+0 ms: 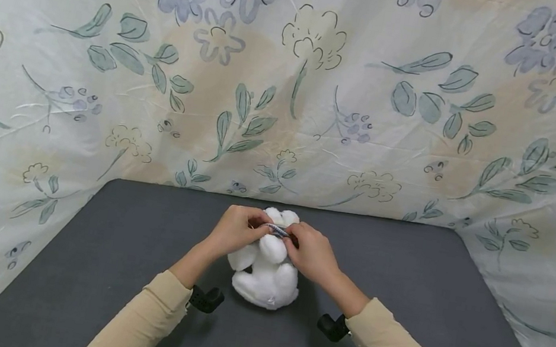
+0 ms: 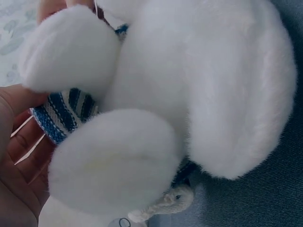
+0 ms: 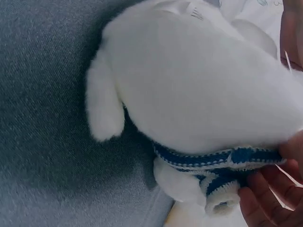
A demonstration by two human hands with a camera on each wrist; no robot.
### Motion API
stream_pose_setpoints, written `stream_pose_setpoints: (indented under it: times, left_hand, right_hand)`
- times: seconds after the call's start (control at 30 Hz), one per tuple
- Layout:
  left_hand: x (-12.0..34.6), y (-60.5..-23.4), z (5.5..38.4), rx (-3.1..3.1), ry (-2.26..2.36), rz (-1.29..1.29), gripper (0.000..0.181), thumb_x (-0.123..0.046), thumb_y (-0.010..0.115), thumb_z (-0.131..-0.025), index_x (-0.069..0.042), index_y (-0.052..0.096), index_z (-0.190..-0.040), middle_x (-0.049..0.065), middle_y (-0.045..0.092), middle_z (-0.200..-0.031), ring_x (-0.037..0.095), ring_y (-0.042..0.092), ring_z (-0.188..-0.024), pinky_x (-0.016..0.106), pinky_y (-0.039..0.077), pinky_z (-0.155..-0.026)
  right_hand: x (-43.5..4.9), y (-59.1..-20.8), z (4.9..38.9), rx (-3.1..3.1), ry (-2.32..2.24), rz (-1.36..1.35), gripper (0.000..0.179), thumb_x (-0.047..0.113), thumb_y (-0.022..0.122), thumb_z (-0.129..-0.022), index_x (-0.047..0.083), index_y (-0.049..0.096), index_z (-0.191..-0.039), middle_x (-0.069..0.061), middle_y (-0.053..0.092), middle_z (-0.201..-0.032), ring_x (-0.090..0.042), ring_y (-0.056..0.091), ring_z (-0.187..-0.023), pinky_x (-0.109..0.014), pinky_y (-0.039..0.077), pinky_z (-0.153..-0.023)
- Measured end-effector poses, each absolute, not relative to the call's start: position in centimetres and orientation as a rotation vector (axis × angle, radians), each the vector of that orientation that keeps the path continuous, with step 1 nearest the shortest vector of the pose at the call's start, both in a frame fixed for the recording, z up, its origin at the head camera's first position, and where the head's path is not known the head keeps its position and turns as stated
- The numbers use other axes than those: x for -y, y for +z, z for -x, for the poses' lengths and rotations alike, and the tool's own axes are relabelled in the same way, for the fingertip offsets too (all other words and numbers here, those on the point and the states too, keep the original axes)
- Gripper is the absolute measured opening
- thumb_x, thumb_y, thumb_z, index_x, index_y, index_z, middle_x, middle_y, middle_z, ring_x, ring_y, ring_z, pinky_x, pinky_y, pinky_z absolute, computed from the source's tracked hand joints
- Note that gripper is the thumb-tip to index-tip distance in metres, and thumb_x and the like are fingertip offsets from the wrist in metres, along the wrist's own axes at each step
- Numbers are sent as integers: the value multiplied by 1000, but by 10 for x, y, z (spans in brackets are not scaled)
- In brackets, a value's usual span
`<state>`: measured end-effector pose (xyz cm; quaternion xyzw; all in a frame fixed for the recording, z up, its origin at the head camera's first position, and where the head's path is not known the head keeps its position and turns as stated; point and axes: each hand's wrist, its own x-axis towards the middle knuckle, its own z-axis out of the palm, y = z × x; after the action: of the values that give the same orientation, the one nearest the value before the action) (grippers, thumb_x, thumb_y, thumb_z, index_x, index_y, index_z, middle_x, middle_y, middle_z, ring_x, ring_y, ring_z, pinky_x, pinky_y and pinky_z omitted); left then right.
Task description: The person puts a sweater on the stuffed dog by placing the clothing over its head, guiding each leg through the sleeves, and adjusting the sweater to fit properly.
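Observation:
A white plush toy (image 1: 267, 280) lies on the dark table, its rounded limbs and body furry. A blue-and-white striped knitted garment (image 2: 61, 113) is on it, partly covered by the limbs. My left hand (image 1: 239, 229) pinches the knit's edge from the left, thumb in front and fingers behind. From the right, my right hand (image 1: 313, 253) grips the knit's band (image 3: 203, 158) between thumb and fingers. A short knitted sleeve (image 3: 223, 198) hangs below that band in the right wrist view. Both hands are close together near the toy's far end.
The dark grey table (image 1: 137, 248) spreads around the toy. A floral curtain (image 1: 298, 110) stands behind it and along both sides. Black wrist cameras (image 1: 206, 299) sit below both hands. A white label (image 3: 194, 12) shows on the plush.

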<state>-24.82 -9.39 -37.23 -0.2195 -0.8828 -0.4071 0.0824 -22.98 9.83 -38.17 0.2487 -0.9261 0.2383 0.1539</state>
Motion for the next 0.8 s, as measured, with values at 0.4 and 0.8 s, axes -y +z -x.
stream_pose_setpoints:
  times: [0.4,0.8]
  left_hand:
    - [101,-371,247,2666,-1318,658,9,-19,65,-86,-19,71,-93,-5,67,-83,6,60,-69,24,49,-58]
    - [113,-369,240,2738,-1272,1045,51,-25,72,-80,-13,54,-127,1,56,-124,20,53,-113,38,46,-90]
  right_hand:
    - [-102,-379,233,2682,825,-692,5,8,57,-89,7,62,-89,2,55,-73,-6,44,-55,-22,37,-49]
    - [-105,-374,234,2638,886,-775,6,6,57,-89,11,62,-90,3,55,-75,-5,44,-56,-22,38,-50]
